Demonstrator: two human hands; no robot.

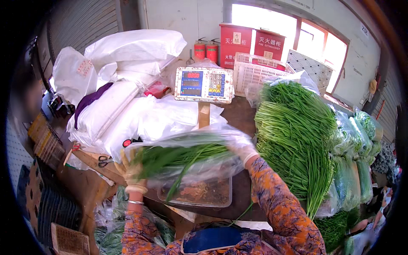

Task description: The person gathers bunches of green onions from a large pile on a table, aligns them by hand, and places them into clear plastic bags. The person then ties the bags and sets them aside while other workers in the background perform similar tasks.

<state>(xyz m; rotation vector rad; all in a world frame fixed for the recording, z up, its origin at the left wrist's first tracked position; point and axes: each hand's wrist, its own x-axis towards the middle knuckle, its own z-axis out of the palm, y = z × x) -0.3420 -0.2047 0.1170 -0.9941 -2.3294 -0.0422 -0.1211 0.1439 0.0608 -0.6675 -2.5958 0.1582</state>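
Observation:
A bunch of long green chives point(182, 156) lies crosswise in a clear plastic bag point(212, 168), held up between my two hands above the dark table. My left hand point(129, 168), in a pale yellowish glove, closes around the leafy end; its fingers are partly blurred. At the other end my right hand point(243, 152), also gloved, grips the bag around the stems. Some leaves hang down below the bag. Beneath it sits a clear plastic tub point(225, 199) with brownish scraps inside. Behind the bag stands a weighing scale's display point(204, 85) on a post.
A large heap of chives point(293, 136) covers the table's right side, with bagged greens point(350, 178) beyond. White sacks point(114, 106) are piled at left, near black-handled scissors point(104, 161). Fire extinguishers point(206, 51), red cabinets point(235, 44) and a plastic crate point(250, 70) stand at the back.

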